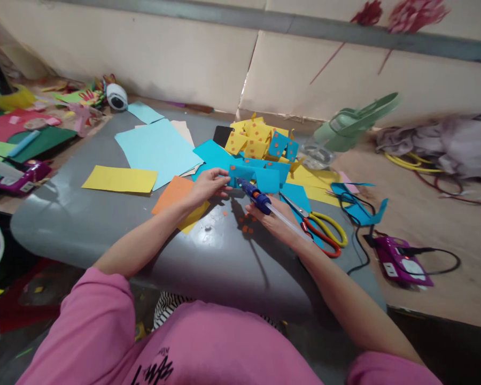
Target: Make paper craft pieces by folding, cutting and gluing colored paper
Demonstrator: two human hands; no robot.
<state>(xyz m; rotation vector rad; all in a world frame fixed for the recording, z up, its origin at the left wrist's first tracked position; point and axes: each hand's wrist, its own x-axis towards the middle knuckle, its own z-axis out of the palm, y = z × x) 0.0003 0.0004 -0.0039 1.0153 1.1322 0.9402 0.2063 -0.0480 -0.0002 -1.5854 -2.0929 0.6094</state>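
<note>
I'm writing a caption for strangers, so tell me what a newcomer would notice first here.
Probably the blue glue gun in the right hand, near the middle of the view. Beyond it, yellow and blue paper shapes with orange dots crowd the back of the gray table. Scissors with red and yellow handles lie just right of that hand.

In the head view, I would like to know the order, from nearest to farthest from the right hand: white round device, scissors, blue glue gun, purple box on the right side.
From the right hand:
1. Blue glue gun: held in this hand.
2. Scissors: just to its right.
3. Purple box: farther right, lower in the view.
4. White round device: far away, upper left.
</note>
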